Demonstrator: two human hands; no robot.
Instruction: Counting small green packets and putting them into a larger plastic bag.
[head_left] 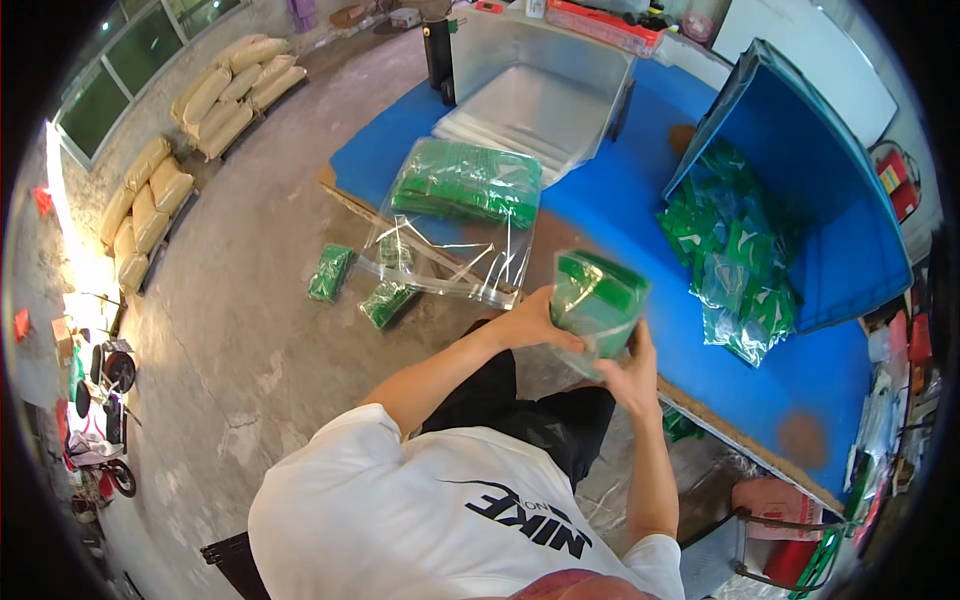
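Between my two hands is a stack of green packets in clear plastic (600,298), held up just in front of the table edge. My left hand (545,322) grips its left side, thumb across the near face. On its lower right side, my right hand (632,370) presses with fingers and thumb. Left of the stack, a large clear bag (470,185) with rows of green packets inside lies at the table's edge, its open end hanging toward me. To the right, a tipped blue bin (830,240) spills a heap of loose green packets (740,255) onto the table.
A clear-walled box of flat plastic bags (535,105) stands at the back of the blue table (640,220). Packed green bundles (330,272) lie on the floor at left. Filled sacks (235,90) are piled by the wall. A stool (715,555) stands at lower right.
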